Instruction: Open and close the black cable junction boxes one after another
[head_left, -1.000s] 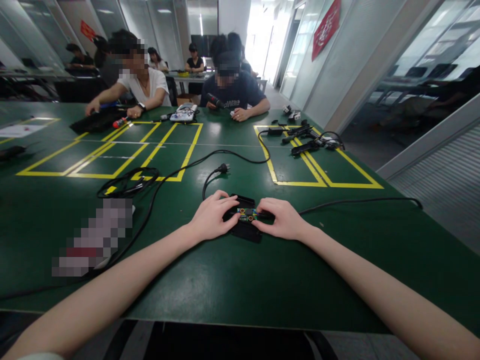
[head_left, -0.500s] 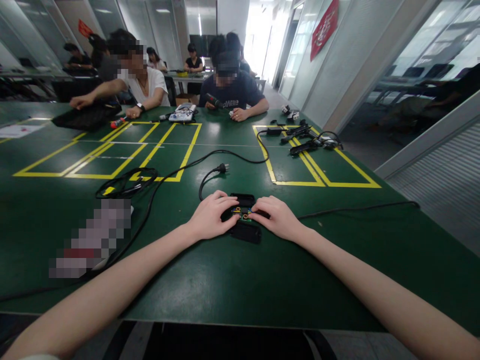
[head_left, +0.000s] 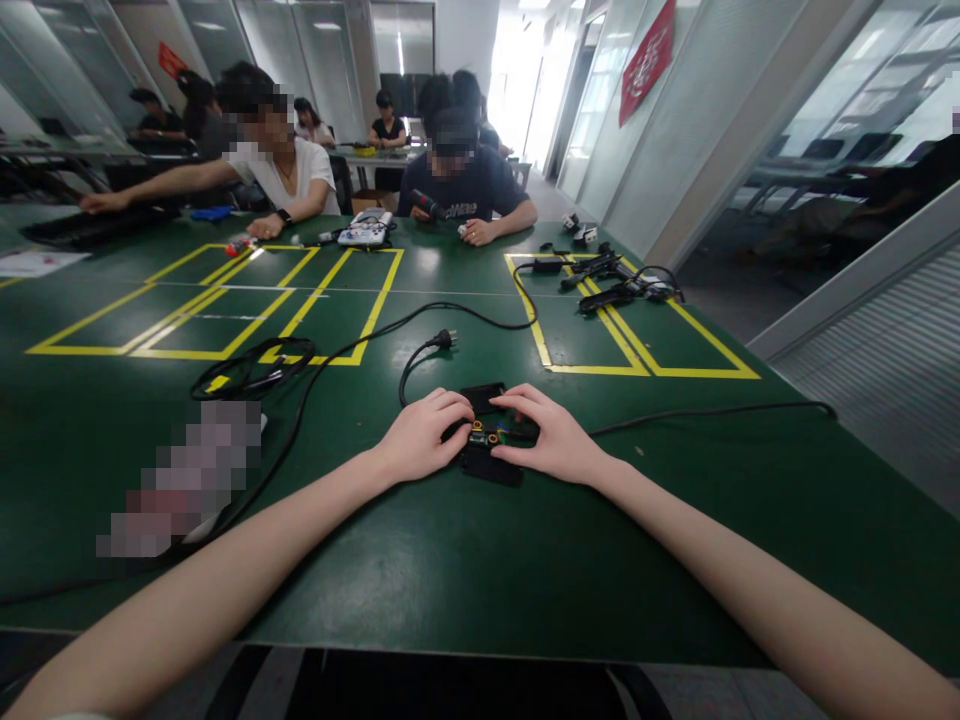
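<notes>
Near edge: the worktop [head_left: 480, 580] ends well short of both hands, with a green stretch between that gives room to draw back
Nearer case half: a black shell [head_left: 491, 469] lying just on the near side of the gap between the hands
Circuit board: the small board [head_left: 484, 438] sits between the two hands, ringed coils showing
Left hand: curled [head_left: 427, 435] at the board's left end; whether it grips cannot be told
Right hand: thumb and forefinger stand apart [head_left: 551, 435] around the board's right end, apparently gripping nothing
Step in hand: seemingly handling the exposed board and its wires
Next move: probably calls for light fingertips, one end steadied
Farther case half: another black shell [head_left: 484, 396] just beyond the fingertips, limiting forward travel
Right-side cord: a black cord [head_left: 712, 409] leads out rightward from the right hand
Plug: a black plug [head_left: 445, 340] beyond the left hand, its lead curving back
Tape lanes: yellow outlines [head_left: 600, 369] farther off, beyond both hands
Co-workers: two people seated across the far side
</notes>
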